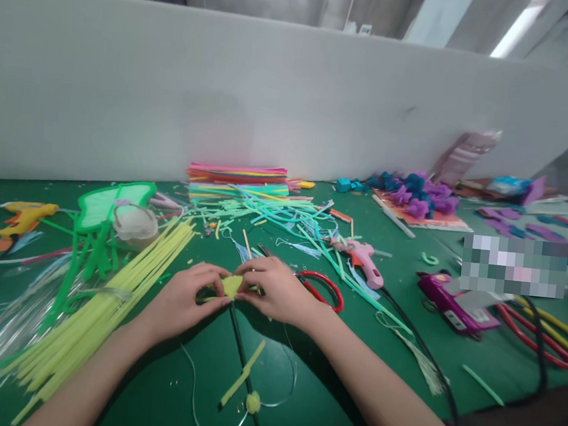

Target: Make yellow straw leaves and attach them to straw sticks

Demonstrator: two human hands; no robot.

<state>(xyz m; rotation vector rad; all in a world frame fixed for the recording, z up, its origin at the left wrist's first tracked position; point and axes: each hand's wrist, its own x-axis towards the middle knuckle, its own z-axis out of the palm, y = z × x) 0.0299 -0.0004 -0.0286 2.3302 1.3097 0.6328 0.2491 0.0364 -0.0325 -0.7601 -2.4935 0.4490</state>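
Note:
A small yellow-green piece (pixel 231 287) is pinched between both hands near the middle of the green table. My left hand (pixel 188 299) closes its fingertips on the left side of it. On its right side, my right hand (pixel 274 290) grips it with thumb and fingers. A thin dark stem (pixel 239 336) runs from beneath the piece toward the front edge. Beside that stem lie a yellow-green strip (pixel 243 374) and a small yellow-green ball (pixel 253 403), with a thin pale cord (pixel 194 392) looping around.
Yellow-green strips (pixel 104 309) lie in a bundle at left, near a yellow glue gun (pixel 27 218). Red-handled scissors (pixel 324 290) and a pink glue gun (pixel 366 261) lie to the right. Purple flowers (pixel 418 206) sit farther back, before a white partition (pixel 275 98).

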